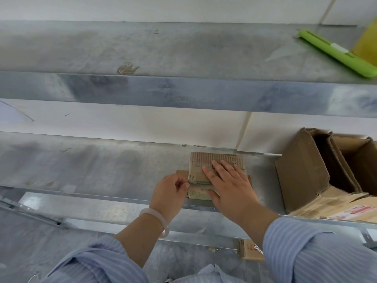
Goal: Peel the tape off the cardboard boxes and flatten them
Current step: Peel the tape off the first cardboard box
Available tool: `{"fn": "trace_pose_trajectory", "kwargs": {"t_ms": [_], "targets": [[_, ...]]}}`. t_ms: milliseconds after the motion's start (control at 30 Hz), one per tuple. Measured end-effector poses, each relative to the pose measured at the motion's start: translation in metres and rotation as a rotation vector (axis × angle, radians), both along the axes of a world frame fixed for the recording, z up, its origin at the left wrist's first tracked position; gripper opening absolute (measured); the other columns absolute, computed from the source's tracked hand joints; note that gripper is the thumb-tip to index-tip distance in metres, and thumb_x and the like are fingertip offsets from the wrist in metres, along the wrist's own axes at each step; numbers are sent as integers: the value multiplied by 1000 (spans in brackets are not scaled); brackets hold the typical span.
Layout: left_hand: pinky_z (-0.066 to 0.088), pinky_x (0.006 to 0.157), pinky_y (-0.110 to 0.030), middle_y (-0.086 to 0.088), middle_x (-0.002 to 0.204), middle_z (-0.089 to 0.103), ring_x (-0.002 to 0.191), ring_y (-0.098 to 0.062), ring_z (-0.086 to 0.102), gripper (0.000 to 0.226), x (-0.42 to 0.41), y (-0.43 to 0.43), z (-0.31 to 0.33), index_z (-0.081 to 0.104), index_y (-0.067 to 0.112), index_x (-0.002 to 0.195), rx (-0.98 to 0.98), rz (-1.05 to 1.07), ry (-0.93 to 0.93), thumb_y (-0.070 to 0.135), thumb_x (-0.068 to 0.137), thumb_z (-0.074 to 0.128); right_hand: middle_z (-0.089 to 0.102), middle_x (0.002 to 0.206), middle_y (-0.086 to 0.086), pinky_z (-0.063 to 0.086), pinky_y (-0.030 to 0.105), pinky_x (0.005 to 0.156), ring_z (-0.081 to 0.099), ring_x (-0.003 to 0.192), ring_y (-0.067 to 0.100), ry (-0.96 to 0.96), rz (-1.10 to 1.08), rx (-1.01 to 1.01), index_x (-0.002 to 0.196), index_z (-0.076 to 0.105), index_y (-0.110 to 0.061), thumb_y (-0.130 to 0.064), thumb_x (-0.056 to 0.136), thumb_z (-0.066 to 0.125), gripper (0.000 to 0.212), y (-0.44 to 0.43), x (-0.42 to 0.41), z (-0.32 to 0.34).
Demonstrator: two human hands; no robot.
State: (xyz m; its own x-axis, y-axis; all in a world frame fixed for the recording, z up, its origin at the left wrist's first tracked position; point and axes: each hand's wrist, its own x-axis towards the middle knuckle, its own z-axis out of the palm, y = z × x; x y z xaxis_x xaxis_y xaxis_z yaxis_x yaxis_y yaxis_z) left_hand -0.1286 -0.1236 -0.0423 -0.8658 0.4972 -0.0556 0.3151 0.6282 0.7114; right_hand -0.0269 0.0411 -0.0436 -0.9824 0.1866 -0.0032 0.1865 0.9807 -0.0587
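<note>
On the lower metal shelf (pixel 102 166), close to its front edge, a small cardboard box (pixel 216 160) is lying squashed flat, its ribbed inner layer showing along the far side. The right hand (pixel 228 186) is pressing down on it with straight, spread fingers, palm flat and gripping nothing. The left hand (pixel 167 193) is sitting just beside the box's left edge with curled fingers, thumb and forefinger pinching that edge; whether a strip of tape is also between the fingertips is too small to tell. A pale bracelet (pixel 155 216) is hanging on the left wrist, and both arms are wearing blue striped sleeves (pixel 306 252).

Near the small box, further right on the same shelf, a big cardboard box (pixel 299 176) is standing open with its flaps spread. On the upper shelf (pixel 142 48), well apart from the hands, a green cutter (pixel 334 52) is lying beside a blurred yellow object (pixel 367 43). Below the shelf, a cardboard scrap (pixel 248 250) is lying on the floor.
</note>
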Motion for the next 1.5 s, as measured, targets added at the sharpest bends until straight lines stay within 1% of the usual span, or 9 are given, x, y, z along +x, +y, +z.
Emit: {"fn": "trace_pose_trajectory", "kwargs": {"t_ms": [200,400,567,667,800,1000,1167,1367,1500], "targets": [[33,46,-11,6,64,52,53,-7,41,26,-8,-1,4,48,22,70,-27,-72,-234,18,95,54,10,163,-2,-3,42,121,5,150,20,-3,16,10,155,1,-35,-53,98,28,65,1,1,-1],[49,83,-40,-7,72,55,68,-18,51,21,-12,0,17,54,11,78,199,35,-791,8,99,49,6,163,-3,-4,42,121,2,150,20,-10,30,1,154,-4,-36,-54,98,30,68,1,1,0],[48,78,-39,-4,71,53,69,-19,54,21,-11,-1,21,54,11,80,385,139,-1007,10,100,47,5,164,-3,-4,43,121,1,150,20,-11,37,-11,154,-4,-35,-54,97,33,71,2,2,2],[54,76,-40,-4,76,64,74,-18,63,17,-18,-6,22,58,9,87,353,161,-893,21,98,54,3,164,-3,-5,43,121,0,150,20,-15,35,-9,154,-6,-35,-55,97,32,71,1,3,2],[54,71,-27,3,79,73,78,-11,66,23,-16,-9,13,68,17,85,55,0,-627,40,88,67,2,163,-3,-6,44,120,-1,150,20,-15,35,-7,153,-6,-35,-55,97,32,72,0,3,3],[35,45,-9,15,53,63,45,7,52,21,-6,-3,1,67,24,65,64,77,-378,35,81,76,3,163,-2,-5,44,121,-2,150,20,-15,35,-6,153,-7,-35,-56,96,33,73,1,2,3],[41,54,-16,6,71,71,65,-8,63,21,4,-1,4,65,21,76,117,169,-314,37,76,79,4,164,-1,-6,44,120,-1,150,21,-12,36,-12,154,-6,-34,-57,96,35,74,-1,2,2],[35,42,-6,10,66,64,56,-4,54,19,4,3,9,62,23,71,50,145,-281,30,88,69,2,164,-1,-6,44,120,-1,150,21,-17,37,-2,153,-8,-34,-57,96,34,75,0,2,2],[48,64,-23,2,71,67,67,-12,58,28,4,3,14,63,19,68,66,120,-453,24,95,59,0,164,-1,-6,45,120,-3,150,21,-26,41,4,153,-10,-34,-56,96,34,75,0,2,2]]}}
